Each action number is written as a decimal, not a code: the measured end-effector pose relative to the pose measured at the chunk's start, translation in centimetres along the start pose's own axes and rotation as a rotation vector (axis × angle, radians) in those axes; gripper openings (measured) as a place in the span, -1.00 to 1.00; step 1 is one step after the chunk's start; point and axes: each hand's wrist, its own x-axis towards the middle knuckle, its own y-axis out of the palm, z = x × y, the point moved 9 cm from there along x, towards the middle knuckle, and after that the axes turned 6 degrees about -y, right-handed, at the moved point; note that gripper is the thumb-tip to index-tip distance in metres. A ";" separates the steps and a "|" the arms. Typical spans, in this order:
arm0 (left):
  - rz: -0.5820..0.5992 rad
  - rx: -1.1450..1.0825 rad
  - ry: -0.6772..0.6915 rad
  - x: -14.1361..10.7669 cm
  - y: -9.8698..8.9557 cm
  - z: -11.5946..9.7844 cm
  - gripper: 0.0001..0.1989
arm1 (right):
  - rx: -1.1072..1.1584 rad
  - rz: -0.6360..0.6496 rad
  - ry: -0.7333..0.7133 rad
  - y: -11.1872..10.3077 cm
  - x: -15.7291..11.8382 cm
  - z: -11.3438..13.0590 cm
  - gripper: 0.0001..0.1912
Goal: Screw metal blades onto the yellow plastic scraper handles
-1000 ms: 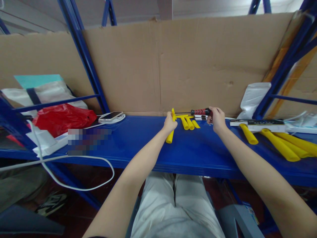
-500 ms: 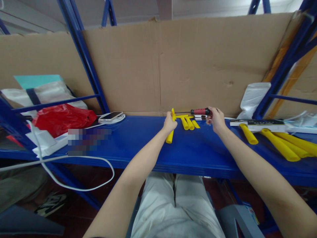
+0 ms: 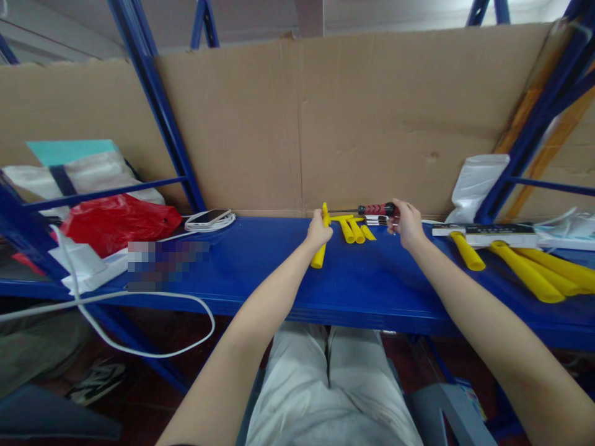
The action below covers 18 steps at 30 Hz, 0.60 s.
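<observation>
My left hand [image 3: 318, 229] is closed around a yellow plastic T-shaped piece [image 3: 318, 256] with a hollow-looking handle, held over the blue shelf. In my right hand [image 3: 408, 224] is a screwdriver [image 3: 372, 209] with a red and black grip, lying level. Its thin shaft runs left to the upper part of the yellow piece; whether the tip is seated there is too small to tell. Just right of my left hand lie several smaller yellow pieces [image 3: 346, 230], T-shaped or tubular. Beneath the screwdriver grip is a small white and black item [image 3: 375, 220].
More yellow handles [image 3: 530, 272] lie at the right by a long black-and-white box [image 3: 499, 236]. A white pouch [image 3: 476, 186] leans at the back. On the left are a phone [image 3: 211, 217] on a coiled cable, a red bag [image 3: 118, 223] and a power strip [image 3: 105, 266]. Cardboard [image 3: 372, 124] closes the back.
The screwdriver grip has turned slightly, its patterned side now showing more, and my right fingers have shifted a little on its end. My left hand and the yellow piece stay put.
</observation>
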 end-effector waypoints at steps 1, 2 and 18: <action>-0.001 -0.002 -0.001 0.0 0.0 0.0 -0.46 | -0.009 0.010 -0.015 0.0 0.0 0.1 -0.68; -0.003 -0.003 -0.003 0.0 0.0 0.0 -0.46 | -0.017 0.019 -0.031 0.0 0.1 0.1 -0.64; -0.038 -0.059 0.033 1.6 -0.3 1.2 -0.46 | 0.038 0.109 -0.007 0.6 0.6 -0.2 -0.72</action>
